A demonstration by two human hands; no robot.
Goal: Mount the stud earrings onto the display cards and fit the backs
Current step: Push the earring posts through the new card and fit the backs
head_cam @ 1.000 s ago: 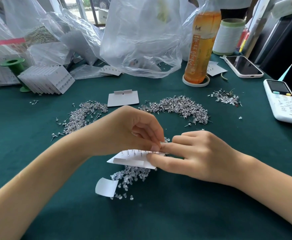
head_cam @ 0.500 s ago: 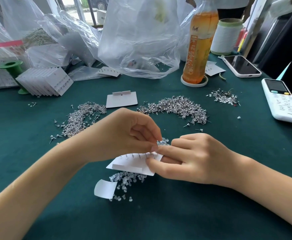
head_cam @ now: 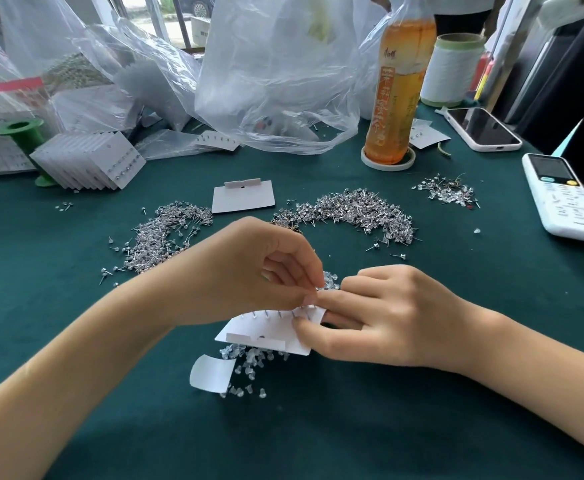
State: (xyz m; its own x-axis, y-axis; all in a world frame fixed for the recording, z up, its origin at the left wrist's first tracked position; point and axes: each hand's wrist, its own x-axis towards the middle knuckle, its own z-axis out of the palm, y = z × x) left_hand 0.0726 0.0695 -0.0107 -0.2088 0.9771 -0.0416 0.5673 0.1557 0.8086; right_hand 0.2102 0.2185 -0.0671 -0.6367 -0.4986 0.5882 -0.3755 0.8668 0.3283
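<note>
**Both hands met over an earring card**

The left hand [head_cam: 249, 268] and right hand [head_cam: 384, 317] were together at the top edge of a white card [head_cam: 266, 332], fingertips touching. The left hand's fingers were curled, thumb and forefinger pinched at the row of earring posts standing up from the card; what it pinched was too small to tell. The right hand gripped the card's right end, thumb on top and fingers curled beneath, holding it tilted just above the green table [head_cam: 353, 427].

Clear backs [head_cam: 249, 365] lay heaped under and just in front of the card, beside a curled paper scrap [head_cam: 211, 374]. Behind the card, loose earrings [head_cam: 356, 211] lay in a curved pile, with a second pile [head_cam: 159, 237] to its left and a blank card [head_cam: 242, 199] between them. Further behind stood a tea bottle [head_cam: 399, 81], a thread spool [head_cam: 451, 69] and plastic bags [head_cam: 276, 71]. A stack of filled cards [head_cam: 89, 164] leaned behind the card to the left. A phone [head_cam: 481, 128] and a remote [head_cam: 564, 199] lay well off to the right.
</note>
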